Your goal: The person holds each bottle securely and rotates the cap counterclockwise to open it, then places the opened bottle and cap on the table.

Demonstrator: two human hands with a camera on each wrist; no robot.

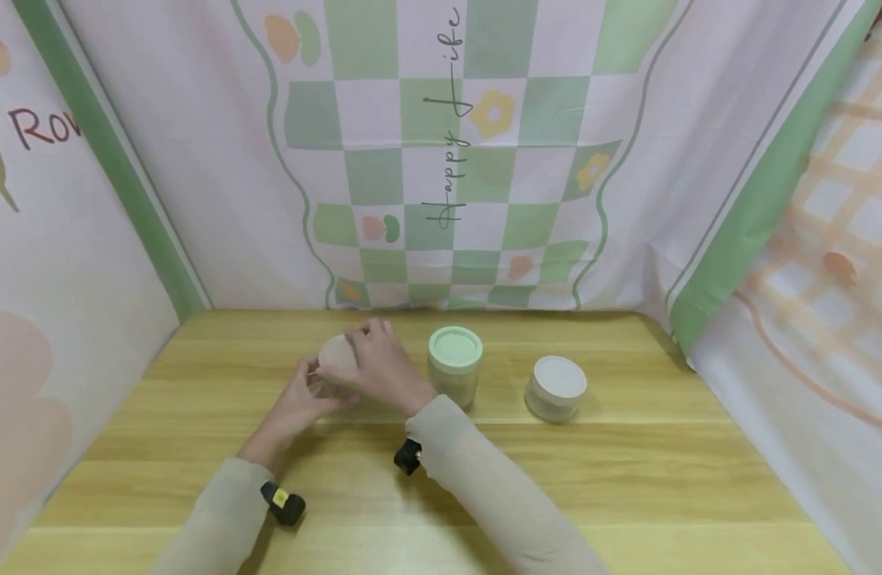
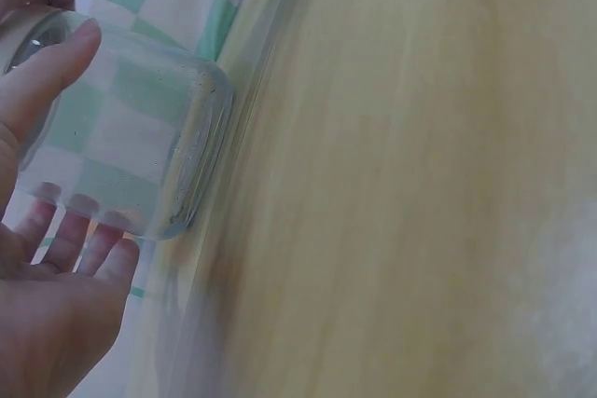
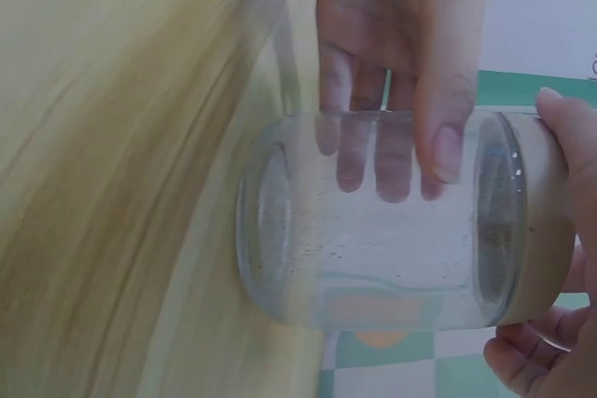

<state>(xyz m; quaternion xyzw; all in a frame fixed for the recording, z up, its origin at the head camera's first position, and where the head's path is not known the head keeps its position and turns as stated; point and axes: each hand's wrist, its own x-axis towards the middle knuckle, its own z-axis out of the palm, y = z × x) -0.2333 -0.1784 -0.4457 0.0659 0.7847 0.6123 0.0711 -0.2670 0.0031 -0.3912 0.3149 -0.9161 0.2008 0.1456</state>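
Observation:
A clear jar (image 3: pixel 373 230) with a beige lid (image 1: pixel 336 354) is upright on the left part of the table, its base close to the wood. My left hand (image 1: pixel 304 403) holds the jar's body, with the thumb on one side and the fingers (image 2: pixel 67 240) curled round the other. From above, my right hand (image 1: pixel 385 366) grips the lid by its rim, thumb and fingers spread round it in the right wrist view. The lid sits on the jar's mouth. Seen through the glass, the jar looks empty.
Just right of my right hand stands a taller jar with a mint-green lid (image 1: pixel 455 349). Farther right is a short jar with a white lid (image 1: pixel 558 378). A checkered curtain (image 1: pixel 433 176) hangs along the wooden table's (image 1: pixel 627 479) back edge.

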